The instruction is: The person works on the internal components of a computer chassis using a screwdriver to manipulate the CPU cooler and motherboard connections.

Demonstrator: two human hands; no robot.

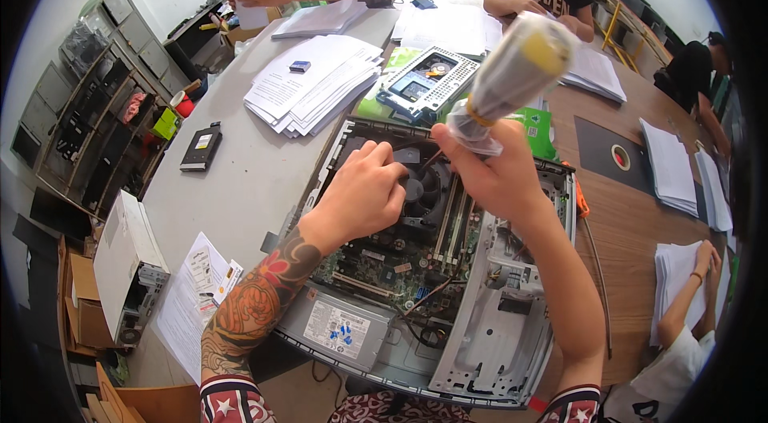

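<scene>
An opened desktop computer case (368,375) lies flat in front of me, its green circuit board (376,256) exposed. My left hand (364,187) rests over the left side of the black cooling fan (422,189), fingers curled down; its fingertips are hidden, so what they grip does not show. My right hand (500,171) is closed round a thick tool wrapped in clear plastic (520,71), with a yellow end tilted up toward me. It is blurred, and its lower tip is hidden behind my hand, above the right side of the fan.
A metal drive cage (432,83) stands just beyond the case, near paper stacks (320,79). A black drive (202,148) lies at left, above a white computer tower (128,271). An orange-handled tool (582,203) lies right of the case. Several people work around the table.
</scene>
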